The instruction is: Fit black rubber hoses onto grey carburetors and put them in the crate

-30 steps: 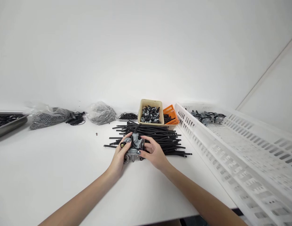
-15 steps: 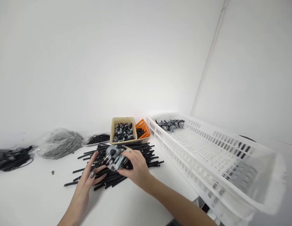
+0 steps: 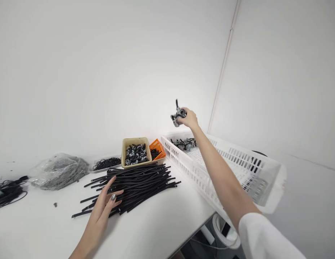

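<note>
My right hand (image 3: 189, 118) is closed on a small grey metal part with a black stem (image 3: 178, 114), held up above the far end of the white plastic crate (image 3: 194, 176). Similar metal parts (image 3: 185, 144) lie in that end of the crate. My left hand (image 3: 105, 205) hovers over or rests at the left end of a pile of black rods or tubes (image 3: 140, 185), its fingers spread and holding nothing. Whether it touches the pile I cannot tell.
Behind the pile stand a beige bin (image 3: 135, 139) of black and silver pieces and an orange basket (image 3: 158, 146) of small black pieces. Further left are a tray of thin black rings (image 3: 106, 163), a clear plastic bag (image 3: 60, 171) and black cords (image 3: 8, 192). The table edge (image 3: 193, 235) runs at lower right.
My right hand has carried the metal part from over the black pile up and right, above the crate. My left hand has stayed by the pile. The view has shifted slightly.
</note>
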`<state>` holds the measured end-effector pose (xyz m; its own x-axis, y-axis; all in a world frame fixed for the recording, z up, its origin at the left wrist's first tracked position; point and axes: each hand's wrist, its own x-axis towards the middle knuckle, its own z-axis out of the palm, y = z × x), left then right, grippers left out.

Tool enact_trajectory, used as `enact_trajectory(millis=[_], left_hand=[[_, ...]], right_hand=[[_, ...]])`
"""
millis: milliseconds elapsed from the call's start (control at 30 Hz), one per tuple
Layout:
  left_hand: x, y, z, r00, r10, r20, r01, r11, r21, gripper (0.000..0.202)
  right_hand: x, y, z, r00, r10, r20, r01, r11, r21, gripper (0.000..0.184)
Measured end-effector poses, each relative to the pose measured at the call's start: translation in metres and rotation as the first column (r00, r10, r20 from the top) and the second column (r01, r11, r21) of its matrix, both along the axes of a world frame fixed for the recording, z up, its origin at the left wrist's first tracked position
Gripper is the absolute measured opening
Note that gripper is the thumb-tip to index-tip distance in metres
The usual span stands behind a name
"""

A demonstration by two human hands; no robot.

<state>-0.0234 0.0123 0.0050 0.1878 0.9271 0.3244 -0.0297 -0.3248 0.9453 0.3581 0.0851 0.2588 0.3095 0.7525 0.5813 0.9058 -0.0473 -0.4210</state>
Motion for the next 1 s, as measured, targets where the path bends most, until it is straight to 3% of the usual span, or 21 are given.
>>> enact_trajectory(millis=[100,200,300,433,633,1000], left_hand=[[0.0,0.0,0.0,1.0,-0.012,-0.028,0.012,1.0,0.018,0.067],[0.0,0.001,-0.003,0.997,-0.023,-0.077,0.027,0.999,0.045,0.064],[-0.002,0.004,-0.009,0.991,-0.043,-0.128,0.053,0.995,0.08,0.059],[-0.002,0.006,-0.014,0.981,-0.069,-0.184,0.09,0.99,0.11,0.052],[-0.001,0.003,-0.012,0.964,-0.08,-0.252,0.109,0.989,0.101,0.049],[-0.001,-0.001,-0.008,0.963,-0.075,-0.258,0.12,0.979,0.163,0.039]], right_hand=[[0.027,0.005,-0.029,1.0,0.005,-0.016,-0.01,0.943,-0.333,0.039],[0.043,0.003,-0.073,0.999,-0.017,-0.044,-0.012,0.805,-0.593,0.034],[0.051,0.009,-0.108,0.997,-0.016,-0.076,-0.044,0.684,-0.728,0.035],[0.055,0.031,-0.131,0.992,0.04,-0.119,-0.119,0.617,-0.778,0.037],[0.06,0.053,-0.148,0.991,0.088,-0.1,-0.133,0.614,-0.778,0.037],[0.064,0.062,-0.161,0.986,0.167,-0.016,-0.134,0.724,-0.677,0.036]])
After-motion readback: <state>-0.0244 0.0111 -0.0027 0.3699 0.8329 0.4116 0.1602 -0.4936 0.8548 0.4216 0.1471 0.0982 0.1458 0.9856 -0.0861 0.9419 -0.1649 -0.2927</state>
